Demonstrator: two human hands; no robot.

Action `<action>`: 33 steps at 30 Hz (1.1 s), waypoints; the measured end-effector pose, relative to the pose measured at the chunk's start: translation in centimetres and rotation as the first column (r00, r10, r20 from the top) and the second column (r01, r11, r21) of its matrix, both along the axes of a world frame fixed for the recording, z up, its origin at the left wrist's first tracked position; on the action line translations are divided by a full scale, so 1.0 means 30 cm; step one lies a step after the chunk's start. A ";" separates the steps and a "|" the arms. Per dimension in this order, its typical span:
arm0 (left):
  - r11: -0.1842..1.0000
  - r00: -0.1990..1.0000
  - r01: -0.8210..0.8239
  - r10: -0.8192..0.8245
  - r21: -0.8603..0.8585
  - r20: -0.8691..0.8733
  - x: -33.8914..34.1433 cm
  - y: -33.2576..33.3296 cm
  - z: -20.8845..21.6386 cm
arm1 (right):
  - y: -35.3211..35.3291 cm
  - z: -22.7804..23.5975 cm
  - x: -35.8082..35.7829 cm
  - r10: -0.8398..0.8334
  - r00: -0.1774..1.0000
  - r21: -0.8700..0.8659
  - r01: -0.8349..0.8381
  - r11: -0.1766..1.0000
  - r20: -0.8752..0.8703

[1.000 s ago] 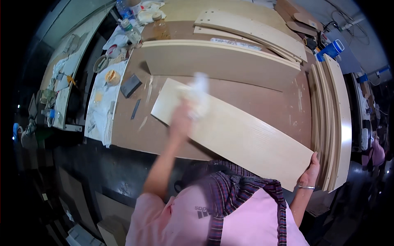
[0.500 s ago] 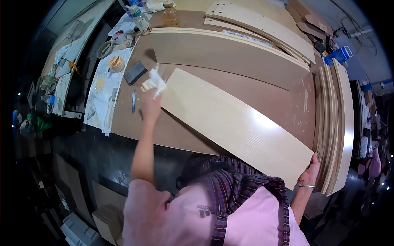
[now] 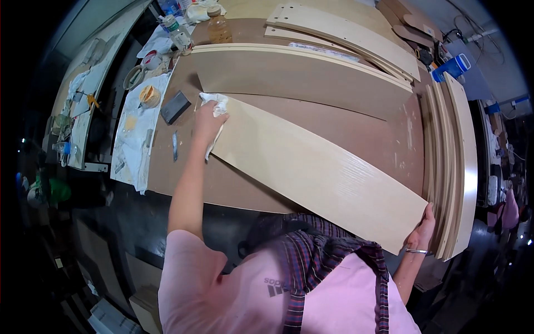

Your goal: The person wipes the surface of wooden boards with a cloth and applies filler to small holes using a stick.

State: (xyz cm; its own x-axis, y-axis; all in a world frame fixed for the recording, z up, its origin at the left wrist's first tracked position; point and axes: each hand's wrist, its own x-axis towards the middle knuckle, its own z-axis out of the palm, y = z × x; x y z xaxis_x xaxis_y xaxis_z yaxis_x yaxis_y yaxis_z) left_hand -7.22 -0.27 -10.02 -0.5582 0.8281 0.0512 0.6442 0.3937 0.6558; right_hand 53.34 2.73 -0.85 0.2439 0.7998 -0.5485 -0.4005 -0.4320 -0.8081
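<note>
A long pale laminated board (image 3: 317, 167) lies slantwise on a brown workbench (image 3: 356, 125). My left hand (image 3: 207, 119) presses a white cloth (image 3: 218, 106) onto the board's far left end. My right hand (image 3: 421, 229) grips the board's near right corner, a bangle on its wrist. A pink shirt and a plaid apron fill the lower edge.
A wide tan panel (image 3: 300, 75) lies behind the board, more panels (image 3: 345, 30) beyond it. Curved strips (image 3: 453, 167) stand stacked at the right. A dark sanding block (image 3: 175, 107), a tape roll (image 3: 149, 96), an amber bottle (image 3: 219, 28) and paper sheets (image 3: 133, 139) sit at the left.
My left hand has wiped the cloth along the board from its middle toward its far left end. My right hand has kept its hold on the near corner.
</note>
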 end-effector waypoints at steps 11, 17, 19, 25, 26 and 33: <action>0.981 0.997 -0.009 -0.006 -0.192 -0.077 0.013 0.029 0.071 | 0.013 0.012 -0.012 -0.010 0.999 0.017 0.010 1.000 0.037; 0.997 0.995 -0.021 0.014 -0.076 -0.100 0.028 0.031 0.028 | 0.027 -0.009 0.006 -0.004 0.999 0.019 0.003 1.000 0.044; 0.997 0.993 -0.042 0.034 -0.070 -0.111 0.041 0.030 0.014 | 0.027 -0.003 -0.006 -0.012 0.998 0.006 0.011 1.000 0.054; 0.999 0.999 -0.011 0.009 -0.044 -0.052 0.019 0.022 -0.002 | 0.027 -0.004 -0.011 -0.012 1.000 -0.011 0.012 1.000 0.026; 0.998 1.000 -0.014 0.012 -0.064 -0.027 0.015 0.023 0.006 | 0.025 0.001 -0.018 -0.005 1.000 -0.016 0.005 1.000 0.025; 0.969 0.950 0.039 0.039 0.244 -0.309 0.183 0.022 -0.031 | 0.058 0.004 -0.006 0.024 0.997 0.020 -0.023 1.000 -0.069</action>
